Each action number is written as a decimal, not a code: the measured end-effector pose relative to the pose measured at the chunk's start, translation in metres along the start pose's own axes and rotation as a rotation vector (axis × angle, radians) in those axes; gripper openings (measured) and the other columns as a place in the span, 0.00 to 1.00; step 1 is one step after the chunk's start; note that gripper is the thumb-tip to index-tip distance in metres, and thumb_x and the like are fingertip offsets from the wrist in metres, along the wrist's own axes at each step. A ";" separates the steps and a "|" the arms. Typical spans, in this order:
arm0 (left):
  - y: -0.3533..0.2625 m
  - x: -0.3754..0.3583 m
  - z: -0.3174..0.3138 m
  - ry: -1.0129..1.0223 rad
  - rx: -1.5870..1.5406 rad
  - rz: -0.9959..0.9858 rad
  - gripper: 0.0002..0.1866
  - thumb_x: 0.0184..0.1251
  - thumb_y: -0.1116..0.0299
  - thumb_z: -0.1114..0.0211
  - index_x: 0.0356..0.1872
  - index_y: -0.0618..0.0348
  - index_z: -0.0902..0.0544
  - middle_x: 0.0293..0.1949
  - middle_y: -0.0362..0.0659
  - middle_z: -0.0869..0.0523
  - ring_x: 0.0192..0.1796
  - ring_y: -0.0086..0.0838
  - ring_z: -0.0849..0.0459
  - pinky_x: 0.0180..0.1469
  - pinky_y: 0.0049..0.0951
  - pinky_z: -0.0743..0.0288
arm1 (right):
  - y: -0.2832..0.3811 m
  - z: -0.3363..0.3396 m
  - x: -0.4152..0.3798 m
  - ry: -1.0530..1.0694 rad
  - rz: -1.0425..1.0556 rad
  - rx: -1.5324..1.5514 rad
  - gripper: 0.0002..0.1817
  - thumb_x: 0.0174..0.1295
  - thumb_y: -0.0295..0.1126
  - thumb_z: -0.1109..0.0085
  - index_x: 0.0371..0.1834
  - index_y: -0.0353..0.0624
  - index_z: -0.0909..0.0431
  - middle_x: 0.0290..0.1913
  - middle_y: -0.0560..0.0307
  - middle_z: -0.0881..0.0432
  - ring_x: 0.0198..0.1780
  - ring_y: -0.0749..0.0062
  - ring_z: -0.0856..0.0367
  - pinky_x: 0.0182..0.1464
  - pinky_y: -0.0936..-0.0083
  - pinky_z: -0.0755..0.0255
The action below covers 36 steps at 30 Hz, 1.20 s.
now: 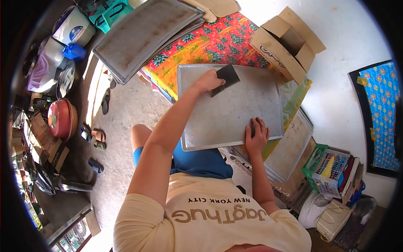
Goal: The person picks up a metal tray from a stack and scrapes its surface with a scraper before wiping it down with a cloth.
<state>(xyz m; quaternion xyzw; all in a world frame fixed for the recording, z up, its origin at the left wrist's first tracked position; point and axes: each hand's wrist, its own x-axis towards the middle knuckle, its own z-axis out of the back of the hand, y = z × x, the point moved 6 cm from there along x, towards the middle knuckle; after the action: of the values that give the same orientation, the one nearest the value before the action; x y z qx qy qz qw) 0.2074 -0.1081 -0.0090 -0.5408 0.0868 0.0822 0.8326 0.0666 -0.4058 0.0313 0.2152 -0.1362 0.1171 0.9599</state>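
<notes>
A shallow grey metal baking tray (233,105) lies in front of me, its near edge over my lap. My left hand (208,80) grips a thin, flat black rectangular piece (226,80) near the tray's far edge, thumb on top of it. My right hand (257,136) rests at the tray's near right corner, with its fingers bent around a small dark object (252,128) that I cannot make out. Brownish stains and light scuffs mark the tray's surface.
Stacked stained trays (147,35) stand at the far left on a red patterned cloth (210,40). More trays (291,147) lie at right. An open cardboard box (285,46) sits beyond, by the wall. A plastic crate (331,168) stands at right; slippers (98,135) lie on the floor.
</notes>
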 end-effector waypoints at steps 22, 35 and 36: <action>-0.072 -0.194 -0.049 -0.352 0.516 -0.467 0.25 0.55 0.70 0.33 0.57 0.49 0.19 0.44 0.41 0.19 0.47 0.37 0.18 0.48 0.41 0.26 | 0.060 0.009 0.000 0.034 -0.021 0.436 0.34 0.66 0.44 0.39 0.71 0.40 0.36 0.66 0.46 0.28 0.71 0.55 0.35 0.73 0.56 0.49; -0.069 -0.259 -0.029 -0.367 0.648 -0.493 0.36 0.55 0.60 0.28 0.67 0.53 0.28 0.60 0.47 0.27 0.64 0.43 0.29 0.62 0.41 0.34 | 0.062 -0.015 0.010 0.138 -0.610 1.279 0.22 0.64 0.21 0.47 0.63 0.39 0.32 0.45 0.58 0.22 0.44 0.76 0.24 0.48 0.79 0.29; -0.064 -0.266 -0.022 -0.418 0.637 -0.450 0.37 0.55 0.61 0.28 0.68 0.55 0.29 0.61 0.49 0.28 0.66 0.45 0.30 0.63 0.41 0.34 | 0.055 -0.009 0.015 0.134 -0.605 1.226 0.22 0.63 0.20 0.48 0.62 0.40 0.30 0.43 0.59 0.21 0.43 0.77 0.24 0.46 0.80 0.29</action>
<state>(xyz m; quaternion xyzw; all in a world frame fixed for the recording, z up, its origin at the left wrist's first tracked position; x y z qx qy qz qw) -0.0377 -0.1659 0.1013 -0.2344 -0.1823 -0.0244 0.9546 0.0669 -0.3503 0.0489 0.7404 0.0804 -0.0869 0.6616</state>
